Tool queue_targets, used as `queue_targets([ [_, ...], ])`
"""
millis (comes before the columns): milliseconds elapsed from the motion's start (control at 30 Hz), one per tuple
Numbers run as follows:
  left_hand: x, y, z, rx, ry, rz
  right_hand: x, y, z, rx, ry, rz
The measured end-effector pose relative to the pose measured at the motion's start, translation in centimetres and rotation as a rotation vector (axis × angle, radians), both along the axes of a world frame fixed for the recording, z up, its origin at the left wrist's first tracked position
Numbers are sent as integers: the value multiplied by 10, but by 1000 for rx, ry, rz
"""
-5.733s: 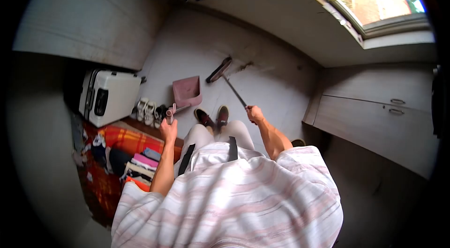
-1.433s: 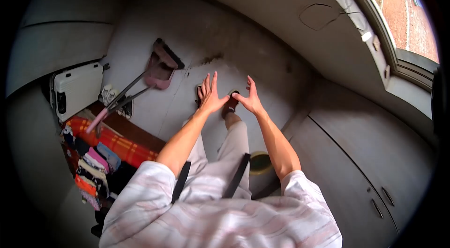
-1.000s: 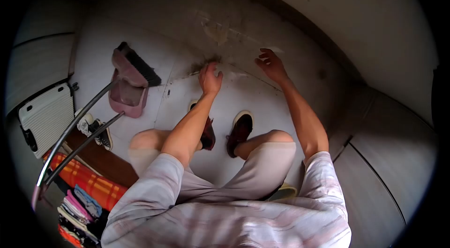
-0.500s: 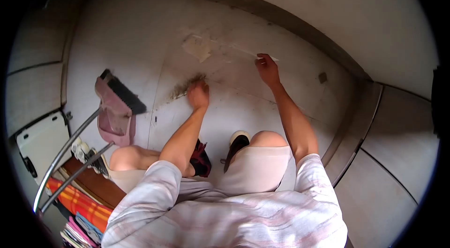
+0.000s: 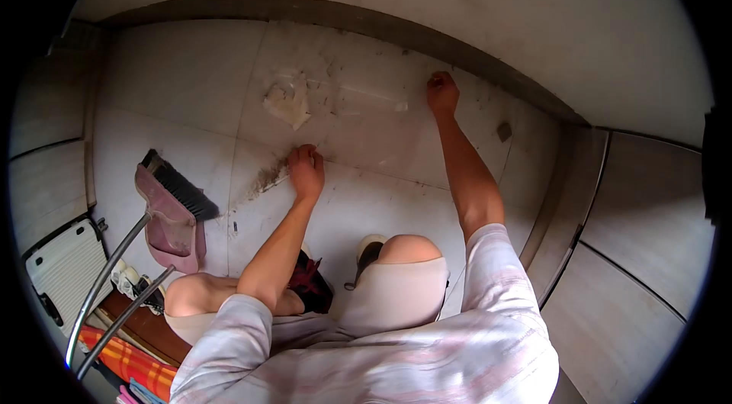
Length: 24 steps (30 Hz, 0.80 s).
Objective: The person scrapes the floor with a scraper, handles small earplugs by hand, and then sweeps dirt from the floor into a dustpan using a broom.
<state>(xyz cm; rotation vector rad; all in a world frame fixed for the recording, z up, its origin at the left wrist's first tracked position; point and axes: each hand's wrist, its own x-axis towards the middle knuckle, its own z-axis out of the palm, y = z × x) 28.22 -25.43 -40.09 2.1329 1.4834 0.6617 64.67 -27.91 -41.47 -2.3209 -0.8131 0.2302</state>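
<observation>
My left hand is low over the floor with its fingers curled, at the right end of a heap of dark dirt. A thin pale edge shows beside these fingers; what they hold, if anything, I cannot make out. Farther out, my right hand is closed near the foot of the wall, its grip hidden. Between the hands a small whitish scrap lies on the floor. A crumpled cream-coloured piece, like paper or plastic, lies beyond my left hand.
At left, a broom rests against a pink dustpan, their metal handles running toward me. A dark square patch marks the floor at right. Shoes and orange checked cloth are at lower left. Walls border the tiled floor.
My right hand has moved outward toward the wall and its fingers have curled in. My left hand stays by the dirt heap. The view has shifted, and a whitish scrap now shows between the hands.
</observation>
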Motion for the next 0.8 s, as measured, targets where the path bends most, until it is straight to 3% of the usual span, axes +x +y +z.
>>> queue_targets([
  [33,7,0,3,5,-5,6,7,6,-6,-7,-17,-6],
  [100,24,4,9,-330,-329,161,9,21,-6,-46,-48,-63],
  [267,39,8,25,-639,-302,228,19,34,-31,-94,-85,-128],
  [333,47,3,23,-745,-292,219,26,31,-37,-242,-261,21],
  [400,52,1,26,-1173,-631,327,28,33,-38,-242,-251,-5],
  [600,76,-17,42,-1599,-1030,414,-17,2,9,-28,-76,-58],
  [667,88,-23,35,-1664,-1100,434,-41,-29,25,35,253,-26],
  [800,111,-48,21,-1817,-1162,360,-92,-102,47,22,250,142],
])
